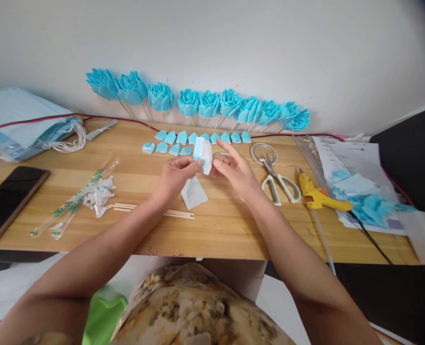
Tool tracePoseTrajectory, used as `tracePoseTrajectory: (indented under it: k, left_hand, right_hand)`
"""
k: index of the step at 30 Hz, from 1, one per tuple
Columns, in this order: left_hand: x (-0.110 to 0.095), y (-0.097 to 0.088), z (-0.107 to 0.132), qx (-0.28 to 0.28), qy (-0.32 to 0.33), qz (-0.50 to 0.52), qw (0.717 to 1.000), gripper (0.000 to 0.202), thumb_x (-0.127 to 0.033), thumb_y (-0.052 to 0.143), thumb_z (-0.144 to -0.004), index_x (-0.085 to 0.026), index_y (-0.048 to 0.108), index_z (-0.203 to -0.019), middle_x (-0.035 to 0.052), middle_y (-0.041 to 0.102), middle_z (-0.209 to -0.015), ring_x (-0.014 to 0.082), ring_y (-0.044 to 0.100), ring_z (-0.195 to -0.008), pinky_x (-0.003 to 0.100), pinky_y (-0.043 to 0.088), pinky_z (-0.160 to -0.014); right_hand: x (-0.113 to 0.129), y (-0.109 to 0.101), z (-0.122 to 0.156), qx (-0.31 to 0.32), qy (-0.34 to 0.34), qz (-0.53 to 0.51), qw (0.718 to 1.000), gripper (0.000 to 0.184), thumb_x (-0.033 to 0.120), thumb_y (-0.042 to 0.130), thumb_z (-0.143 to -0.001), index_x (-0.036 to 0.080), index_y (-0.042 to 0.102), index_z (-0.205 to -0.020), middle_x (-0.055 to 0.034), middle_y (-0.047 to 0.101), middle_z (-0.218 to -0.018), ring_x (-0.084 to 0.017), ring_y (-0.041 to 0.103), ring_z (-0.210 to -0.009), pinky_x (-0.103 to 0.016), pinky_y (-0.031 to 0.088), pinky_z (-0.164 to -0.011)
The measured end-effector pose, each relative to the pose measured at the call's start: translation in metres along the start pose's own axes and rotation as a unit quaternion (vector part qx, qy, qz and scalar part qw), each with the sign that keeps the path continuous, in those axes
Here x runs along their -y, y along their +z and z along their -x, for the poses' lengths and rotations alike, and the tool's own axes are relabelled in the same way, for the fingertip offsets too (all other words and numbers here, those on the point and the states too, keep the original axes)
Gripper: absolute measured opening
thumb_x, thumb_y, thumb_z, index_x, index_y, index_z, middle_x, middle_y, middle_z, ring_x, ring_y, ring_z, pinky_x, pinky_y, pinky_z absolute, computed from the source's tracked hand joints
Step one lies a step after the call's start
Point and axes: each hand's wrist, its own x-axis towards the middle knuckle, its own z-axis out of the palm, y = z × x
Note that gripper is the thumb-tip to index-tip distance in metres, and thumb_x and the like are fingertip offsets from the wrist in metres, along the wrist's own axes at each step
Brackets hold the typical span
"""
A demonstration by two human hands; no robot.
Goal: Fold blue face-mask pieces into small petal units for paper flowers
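My left hand [179, 176] pinches a folded white-and-blue fabric piece [204, 154] between thumb and fingers, above the middle of the table. My right hand [236, 170] is at the piece's right edge, its index finger stretched out and apart from the thumb. Whether the right thumb touches the piece I cannot tell. Below them a white fabric square [194, 193] lies flat on the wood. Just behind my hands, small blue petal pieces [181, 138] lie in two rows, partly hidden by the held piece and my fingers.
Blue fabric flowers [161, 97] on sticks lean along the wall. To the right are a tape roll [264, 153], scissors [279, 177], a yellow glue gun [318, 195] and blue scraps [369, 203]. Leftward lie thin sticks [180, 213], white scraps [100, 195], a phone [11, 199] and face masks [25, 117].
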Motion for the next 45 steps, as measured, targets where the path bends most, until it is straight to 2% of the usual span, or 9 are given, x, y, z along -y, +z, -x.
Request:
tracePoseTrajectory:
  k: [6, 11, 15, 17, 19, 23, 29, 38, 45]
  left_hand:
    - [-0.002, 0.000, 0.001, 0.005, 0.006, -0.014, 1.000, 0.033, -0.039, 0.072, -0.073, -0.019, 0.056, -0.053, -0.0017, 0.049, -0.055, 0.0113, 0.043, -0.060, 0.026, 0.035, -0.058]
    - [-0.002, 0.000, 0.001, 0.010, 0.004, -0.019, 1.000, 0.035, -0.039, 0.073, -0.072, -0.019, 0.053, -0.051, -0.0015, 0.048, -0.055, 0.0121, 0.042, -0.060, 0.027, 0.033, -0.058]
    - [-0.003, -0.001, 0.000, 0.031, 0.000, -0.031, 0.999, 0.033, -0.040, 0.073, -0.071, -0.019, 0.056, -0.052, -0.0021, 0.047, -0.055, 0.0114, 0.041, -0.059, 0.027, 0.032, -0.057]
    - [-0.004, 0.000, 0.001, 0.059, -0.010, -0.043, 0.997, 0.032, -0.041, 0.073, -0.070, -0.019, 0.057, -0.054, -0.0026, 0.048, -0.056, 0.0106, 0.040, -0.057, 0.026, 0.031, -0.055]
    - [-0.004, 0.002, 0.003, 0.093, -0.011, -0.057, 0.994, 0.031, -0.041, 0.072, -0.071, -0.018, 0.058, -0.055, -0.0026, 0.049, -0.058, 0.0099, 0.040, -0.056, 0.025, 0.031, -0.054]
    - [-0.004, 0.005, 0.008, 0.125, 0.002, -0.090, 0.988, 0.027, -0.039, 0.070, -0.074, -0.018, 0.060, -0.060, -0.0027, 0.052, -0.061, 0.0098, 0.043, -0.057, 0.025, 0.033, -0.053]
    - [-0.003, 0.005, 0.008, 0.131, 0.002, -0.121, 0.984, 0.026, -0.036, 0.065, -0.078, -0.018, 0.058, -0.060, -0.0036, 0.047, -0.056, 0.0089, 0.039, -0.054, 0.023, 0.029, -0.049]
    - [-0.008, 0.004, 0.007, 0.143, 0.002, -0.113, 0.983, 0.038, -0.052, 0.067, -0.079, -0.018, 0.063, -0.063, -0.0024, 0.050, -0.056, 0.0102, 0.041, -0.054, 0.024, 0.029, -0.050]
    - [-0.006, 0.004, 0.007, 0.133, -0.006, -0.108, 0.985, 0.035, -0.046, 0.066, -0.078, -0.018, 0.058, -0.059, -0.0031, 0.047, -0.056, 0.0093, 0.037, -0.053, 0.024, 0.028, -0.051]
  right_hand:
    - [-0.004, 0.005, 0.001, 0.052, 0.049, -0.020, 0.997, 0.079, 0.032, 0.074, -0.079, 0.029, 0.040, -0.151, 0.0040, 0.066, -0.074, -0.016, 0.062, -0.069, -0.032, 0.052, -0.068]
    - [-0.005, -0.002, 0.000, 0.061, 0.036, 0.021, 0.997, 0.081, 0.025, 0.072, -0.077, 0.027, 0.039, -0.152, 0.0059, 0.064, -0.071, -0.014, 0.060, -0.066, -0.029, 0.049, -0.066]
    - [0.000, -0.020, -0.002, 0.069, 0.036, 0.001, 0.997, 0.070, 0.044, 0.072, -0.085, 0.029, 0.046, -0.148, -0.0025, 0.074, -0.101, -0.018, 0.068, -0.093, -0.034, 0.054, -0.083]
    - [0.001, -0.025, -0.003, 0.057, 0.037, -0.029, 0.997, 0.063, 0.055, 0.067, -0.087, 0.029, 0.052, -0.142, -0.0048, 0.072, -0.117, -0.021, 0.067, -0.107, -0.037, 0.054, -0.091]
    - [0.000, -0.024, -0.004, 0.058, 0.039, -0.049, 0.996, 0.060, 0.060, 0.068, -0.085, 0.028, 0.058, -0.135, -0.0047, 0.071, -0.121, -0.021, 0.066, -0.111, -0.037, 0.053, -0.093]
    - [-0.003, -0.012, -0.004, 0.056, 0.049, -0.042, 0.996, 0.054, 0.049, 0.079, -0.076, 0.023, 0.066, -0.121, -0.0026, 0.071, -0.105, -0.018, 0.065, -0.098, -0.033, 0.052, -0.089]
    - [-0.007, -0.005, -0.005, -0.018, 0.015, 0.007, 1.000, 0.030, 0.039, 0.081, -0.068, 0.020, 0.067, -0.086, 0.0020, 0.064, -0.077, -0.013, 0.056, -0.072, -0.029, 0.048, -0.070]
    - [-0.012, -0.007, -0.005, -0.037, -0.026, 0.054, 0.997, 0.019, 0.036, 0.075, -0.075, 0.022, 0.066, -0.085, 0.0015, 0.063, -0.079, -0.014, 0.056, -0.073, -0.029, 0.046, -0.068]
    - [-0.011, -0.007, -0.004, -0.030, -0.028, 0.043, 0.998, 0.019, 0.035, 0.076, -0.075, 0.022, 0.066, -0.085, 0.0019, 0.063, -0.078, -0.014, 0.055, -0.073, -0.028, 0.045, -0.069]
